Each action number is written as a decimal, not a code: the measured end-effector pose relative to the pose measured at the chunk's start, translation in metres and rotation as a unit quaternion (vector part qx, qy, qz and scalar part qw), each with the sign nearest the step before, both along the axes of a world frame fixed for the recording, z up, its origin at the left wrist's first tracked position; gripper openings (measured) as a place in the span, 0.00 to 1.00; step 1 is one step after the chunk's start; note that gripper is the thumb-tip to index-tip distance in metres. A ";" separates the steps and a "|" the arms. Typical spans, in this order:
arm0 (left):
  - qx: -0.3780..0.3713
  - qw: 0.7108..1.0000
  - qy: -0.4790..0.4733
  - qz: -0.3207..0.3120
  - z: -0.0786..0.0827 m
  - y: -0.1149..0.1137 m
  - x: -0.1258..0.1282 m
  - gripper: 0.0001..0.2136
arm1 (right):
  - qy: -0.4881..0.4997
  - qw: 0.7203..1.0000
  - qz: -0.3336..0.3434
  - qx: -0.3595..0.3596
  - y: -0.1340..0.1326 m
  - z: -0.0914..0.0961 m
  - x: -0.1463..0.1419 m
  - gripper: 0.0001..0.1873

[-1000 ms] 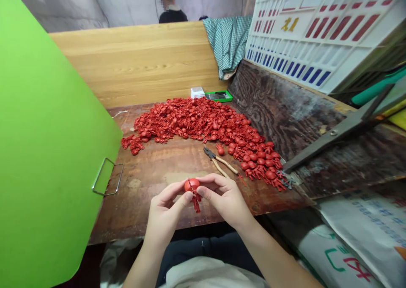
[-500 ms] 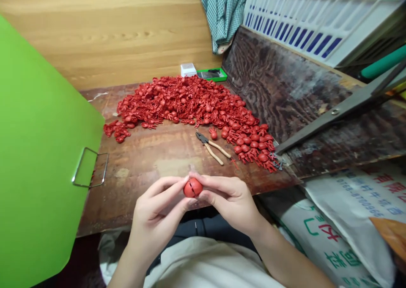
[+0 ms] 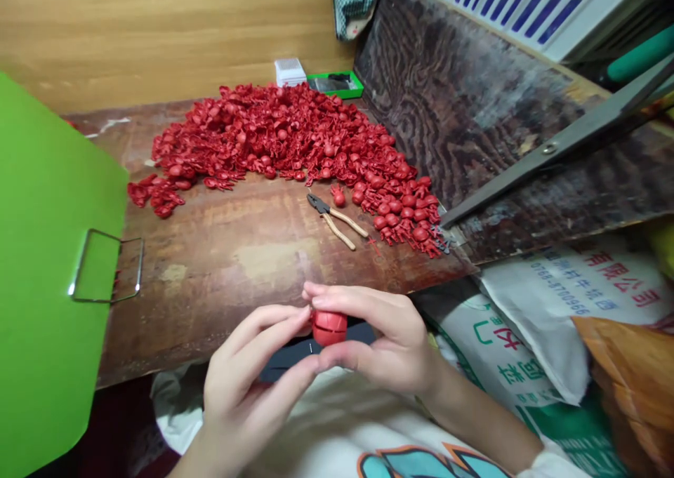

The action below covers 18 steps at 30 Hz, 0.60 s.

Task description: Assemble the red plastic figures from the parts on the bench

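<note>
- Head view: a red ball [image 3: 329, 328] is pinched from either side by the left grip [image 3: 247, 387] and the right grip [image 3: 379, 341], both closed around it.
- The ball, scored with dark grooves, is held just off the near edge of the desk [image 3: 236, 274], above dark trousers [image 3: 316, 355].
- Pliers [image 3: 329, 215] with pale handles are laid on the desk beyond the hands, just beside a lone red moulded piece [image 3: 338, 196].
- A broad heap of red moulded pieces [image 3: 274, 137] is spread along the desk's far side, curving close past the pliers.
- A small white box [image 3: 290, 72] and a green tray [image 3: 335, 83] are placed behind the heap.
- A green board [image 3: 53, 218] with a wire handle [image 3: 105, 267] is stood at the left; large shears [image 3: 547, 151] are rested on a dark stained board [image 3: 453, 92] at the right, and woven sacks [image 3: 547, 302] are piled below.
</note>
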<state>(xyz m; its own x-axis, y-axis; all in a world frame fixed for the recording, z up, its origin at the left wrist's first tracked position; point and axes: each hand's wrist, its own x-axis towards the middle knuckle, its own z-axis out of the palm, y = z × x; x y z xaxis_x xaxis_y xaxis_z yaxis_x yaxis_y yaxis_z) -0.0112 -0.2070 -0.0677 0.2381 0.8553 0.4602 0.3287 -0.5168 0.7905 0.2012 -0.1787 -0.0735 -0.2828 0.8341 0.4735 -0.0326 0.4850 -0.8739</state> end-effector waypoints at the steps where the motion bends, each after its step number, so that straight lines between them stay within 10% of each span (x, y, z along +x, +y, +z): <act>1: -0.018 1.000 -0.022 -0.009 -0.002 0.000 -0.003 0.24 | -0.003 1.000 0.015 0.015 0.000 -0.001 0.001 0.29; 18: -0.187 0.956 -0.225 0.026 -0.010 -0.002 0.026 0.11 | 0.109 0.994 -0.004 0.001 -0.021 -0.016 -0.023 0.21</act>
